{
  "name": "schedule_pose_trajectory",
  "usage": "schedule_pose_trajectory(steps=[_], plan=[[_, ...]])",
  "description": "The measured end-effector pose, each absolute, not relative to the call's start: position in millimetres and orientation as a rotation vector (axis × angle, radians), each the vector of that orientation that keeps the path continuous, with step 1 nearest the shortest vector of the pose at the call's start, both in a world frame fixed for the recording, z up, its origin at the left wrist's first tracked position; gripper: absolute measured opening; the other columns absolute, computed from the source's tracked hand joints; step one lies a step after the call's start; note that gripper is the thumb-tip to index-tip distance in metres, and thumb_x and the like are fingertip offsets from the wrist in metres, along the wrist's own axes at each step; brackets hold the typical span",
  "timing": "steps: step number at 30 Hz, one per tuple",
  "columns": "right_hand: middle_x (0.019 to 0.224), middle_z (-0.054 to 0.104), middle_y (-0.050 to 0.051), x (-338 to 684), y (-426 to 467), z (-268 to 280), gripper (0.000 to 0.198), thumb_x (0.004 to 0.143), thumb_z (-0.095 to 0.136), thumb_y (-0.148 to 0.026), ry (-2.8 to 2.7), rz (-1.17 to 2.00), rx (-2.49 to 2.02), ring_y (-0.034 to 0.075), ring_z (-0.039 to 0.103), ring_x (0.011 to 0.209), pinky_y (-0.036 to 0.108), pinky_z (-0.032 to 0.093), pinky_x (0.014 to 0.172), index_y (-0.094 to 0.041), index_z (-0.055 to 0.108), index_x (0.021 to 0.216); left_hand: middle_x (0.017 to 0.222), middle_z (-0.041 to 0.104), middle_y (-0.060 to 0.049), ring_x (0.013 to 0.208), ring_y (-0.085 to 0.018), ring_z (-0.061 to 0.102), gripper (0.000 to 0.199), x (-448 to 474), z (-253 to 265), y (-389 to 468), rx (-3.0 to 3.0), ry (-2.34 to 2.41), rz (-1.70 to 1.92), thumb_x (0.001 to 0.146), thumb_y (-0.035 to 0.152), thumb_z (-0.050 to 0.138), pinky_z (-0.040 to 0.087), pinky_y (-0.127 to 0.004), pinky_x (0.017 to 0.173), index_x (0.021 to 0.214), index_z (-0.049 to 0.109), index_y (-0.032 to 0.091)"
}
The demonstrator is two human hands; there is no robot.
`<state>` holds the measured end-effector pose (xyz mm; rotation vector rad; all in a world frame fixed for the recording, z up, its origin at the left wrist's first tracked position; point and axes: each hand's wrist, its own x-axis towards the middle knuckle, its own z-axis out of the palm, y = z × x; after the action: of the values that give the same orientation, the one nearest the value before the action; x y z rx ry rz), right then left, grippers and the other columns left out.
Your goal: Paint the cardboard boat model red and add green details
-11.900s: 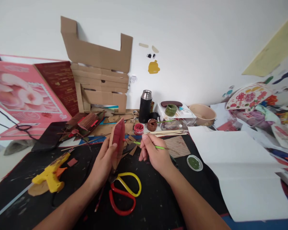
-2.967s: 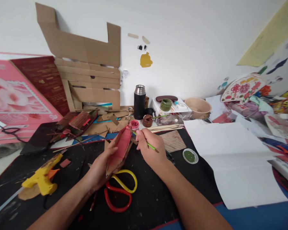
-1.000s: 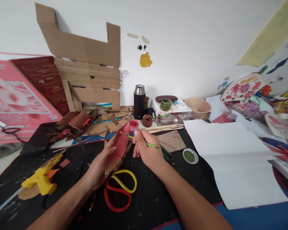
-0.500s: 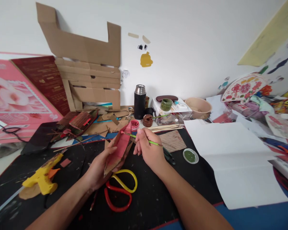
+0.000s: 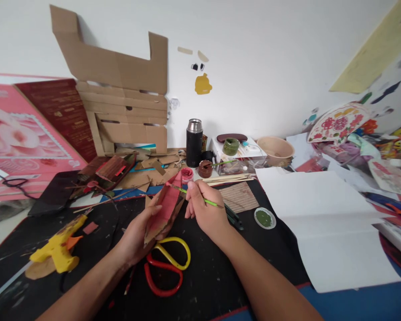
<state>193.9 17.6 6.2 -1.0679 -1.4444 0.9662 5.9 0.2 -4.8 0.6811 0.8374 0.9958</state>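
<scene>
My left hand [image 5: 143, 227] is closed round a long cardboard piece [image 5: 167, 203], thumb on its near side. The piece is tilted, and much of its inner face is painted pink, with bare cardboard at the lower end. In my right hand [image 5: 205, 207] a thin paintbrush [image 5: 211, 203] with a bright green handle is pinched. Its pink tip meets the painted face near the upper end. Just behind stands an open pot of red-pink paint [image 5: 187, 174]. Scissors [image 5: 169, 272] with one yellow and one red handle loop lie below the cardboard, their blades hidden.
A yellow glue gun [image 5: 58, 252] lies at left. Behind the hands stand a black flask [image 5: 194, 145] and a brown paint pot [image 5: 205, 168]. At right are corrugated cardboard [image 5: 240, 196], a lid of green paint [image 5: 264, 218] and white paper [image 5: 334, 227].
The brush tip and my right hand have shifted slightly along the upper end of the cardboard. The pink paint pot shows a little more. My left hand keeps its hold.
</scene>
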Motion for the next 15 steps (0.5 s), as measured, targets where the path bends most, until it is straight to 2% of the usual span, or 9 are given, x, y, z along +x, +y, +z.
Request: schedule_pose_trajectory(steps=[5,15], plan=[[0.048,0.056,-0.007,196.4,15.4,11.7,0.041,0.115,0.047,-0.047,-1.614,0.852,-1.144,0.014,0.063,0.045,0.024,0.047,0.056,-0.025,0.060,0.083,0.083,0.073,-0.005,0.053,-0.014,0.054,0.089,5.3,-8.0,1.4,0.667,0.853,1.038,0.090,0.028,0.074,0.037,-0.020,0.044,0.172,0.041,0.026],[0.049,0.057,-0.006,197.2,17.9,11.3,0.042,0.114,0.047,-0.049,-1.561,0.842,-1.144,0.015,0.064,0.047,0.025,0.048,0.058,-0.026,0.057,0.081,0.079,0.070,-0.003,0.051,-0.014,0.053,0.096,7.1,-6.6,0.5,0.648,0.858,1.038,0.088,0.028,0.076,0.038,-0.021,0.045,0.176,0.035,0.029]])
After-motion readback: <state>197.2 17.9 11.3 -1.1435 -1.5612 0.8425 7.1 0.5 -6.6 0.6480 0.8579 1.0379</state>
